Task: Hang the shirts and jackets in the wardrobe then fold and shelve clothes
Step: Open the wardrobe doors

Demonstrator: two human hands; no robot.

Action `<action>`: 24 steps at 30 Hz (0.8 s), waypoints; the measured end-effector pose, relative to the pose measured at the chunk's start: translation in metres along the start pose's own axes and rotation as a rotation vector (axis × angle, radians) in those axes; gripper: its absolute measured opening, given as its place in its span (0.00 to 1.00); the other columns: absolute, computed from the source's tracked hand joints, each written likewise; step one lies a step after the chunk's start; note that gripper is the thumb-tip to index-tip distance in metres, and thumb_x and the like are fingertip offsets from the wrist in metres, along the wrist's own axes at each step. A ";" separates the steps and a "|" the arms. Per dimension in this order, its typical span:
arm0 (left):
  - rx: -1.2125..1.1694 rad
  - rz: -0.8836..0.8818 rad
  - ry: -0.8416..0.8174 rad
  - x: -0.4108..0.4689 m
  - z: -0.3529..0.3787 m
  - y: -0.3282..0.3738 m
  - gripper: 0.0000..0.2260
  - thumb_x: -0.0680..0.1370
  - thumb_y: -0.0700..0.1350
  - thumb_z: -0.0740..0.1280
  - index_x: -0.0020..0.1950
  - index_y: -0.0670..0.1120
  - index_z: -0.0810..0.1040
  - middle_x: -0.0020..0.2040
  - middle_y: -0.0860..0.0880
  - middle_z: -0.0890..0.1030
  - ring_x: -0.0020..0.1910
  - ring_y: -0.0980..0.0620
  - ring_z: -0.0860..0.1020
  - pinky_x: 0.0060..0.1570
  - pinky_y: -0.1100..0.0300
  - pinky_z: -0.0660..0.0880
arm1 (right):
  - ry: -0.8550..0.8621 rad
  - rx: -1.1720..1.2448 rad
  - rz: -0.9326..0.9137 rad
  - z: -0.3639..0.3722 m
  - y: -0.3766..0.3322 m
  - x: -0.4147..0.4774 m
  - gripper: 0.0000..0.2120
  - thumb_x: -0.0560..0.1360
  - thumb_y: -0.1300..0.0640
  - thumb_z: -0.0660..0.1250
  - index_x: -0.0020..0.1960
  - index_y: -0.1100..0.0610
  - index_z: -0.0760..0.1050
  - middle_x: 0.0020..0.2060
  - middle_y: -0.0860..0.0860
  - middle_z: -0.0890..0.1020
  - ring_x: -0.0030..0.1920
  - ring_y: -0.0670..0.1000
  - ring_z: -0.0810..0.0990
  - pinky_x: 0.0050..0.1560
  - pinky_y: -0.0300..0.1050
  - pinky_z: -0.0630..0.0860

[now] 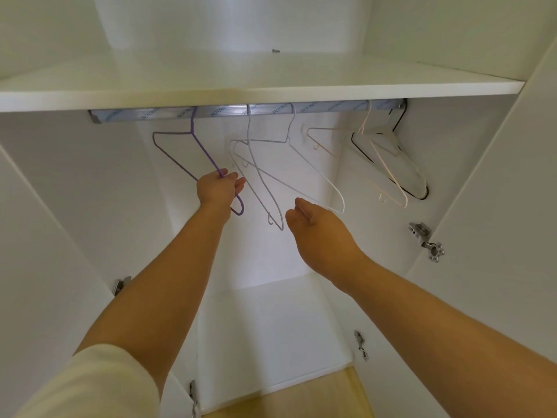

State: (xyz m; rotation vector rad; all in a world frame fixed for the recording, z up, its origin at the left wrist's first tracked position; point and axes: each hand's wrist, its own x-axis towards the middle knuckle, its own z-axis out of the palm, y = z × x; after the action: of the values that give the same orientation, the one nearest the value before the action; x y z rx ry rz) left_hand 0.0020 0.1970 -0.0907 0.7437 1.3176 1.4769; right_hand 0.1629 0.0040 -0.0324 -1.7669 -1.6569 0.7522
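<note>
Inside a white wardrobe, a metal rail runs under the upper shelf. Several empty hangers hang on it. My left hand is closed around the lower arm of the purple wire hanger at the left. My right hand hovers with fingers apart just below the white wire hangers in the middle, holding nothing. Further right hang a cream hanger and a black-edged hanger. No clothes are in view.
The wardrobe doors stand open on both sides, with metal hinges on the right panel and another hinge on the left. The white wardrobe floor lies below, and wooden flooring shows at the bottom.
</note>
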 end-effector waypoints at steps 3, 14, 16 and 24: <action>0.034 0.062 0.009 -0.014 0.002 0.001 0.07 0.79 0.42 0.71 0.56 0.44 0.80 0.47 0.46 0.85 0.41 0.54 0.86 0.41 0.64 0.82 | 0.002 -0.010 -0.022 -0.002 0.001 -0.004 0.25 0.85 0.47 0.52 0.79 0.52 0.57 0.76 0.49 0.67 0.75 0.51 0.65 0.72 0.44 0.61; 0.074 0.127 0.017 -0.102 -0.012 -0.011 0.07 0.79 0.45 0.71 0.55 0.46 0.82 0.48 0.49 0.85 0.46 0.50 0.86 0.54 0.54 0.82 | 0.005 -0.052 -0.063 0.003 0.006 -0.018 0.25 0.84 0.46 0.53 0.79 0.51 0.58 0.75 0.49 0.68 0.74 0.52 0.67 0.72 0.46 0.63; 0.089 0.151 -0.016 -0.126 -0.017 -0.009 0.04 0.78 0.45 0.72 0.44 0.52 0.81 0.44 0.51 0.85 0.47 0.47 0.85 0.56 0.49 0.81 | 0.000 -0.069 -0.065 0.006 0.007 -0.022 0.26 0.84 0.45 0.53 0.79 0.51 0.58 0.75 0.50 0.68 0.74 0.52 0.68 0.72 0.46 0.64; 0.171 0.111 -0.190 -0.205 -0.027 -0.005 0.04 0.75 0.50 0.74 0.43 0.52 0.81 0.44 0.49 0.86 0.46 0.49 0.86 0.59 0.47 0.80 | 0.117 -0.253 -0.105 -0.002 0.024 -0.052 0.23 0.79 0.36 0.58 0.64 0.50 0.77 0.56 0.47 0.83 0.50 0.46 0.80 0.47 0.34 0.70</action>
State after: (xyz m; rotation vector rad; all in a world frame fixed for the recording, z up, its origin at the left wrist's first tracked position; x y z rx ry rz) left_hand 0.0465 -0.0037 -0.0683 1.0575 1.2838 1.3536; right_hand 0.1772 -0.0488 -0.0487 -1.8373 -1.8127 0.3973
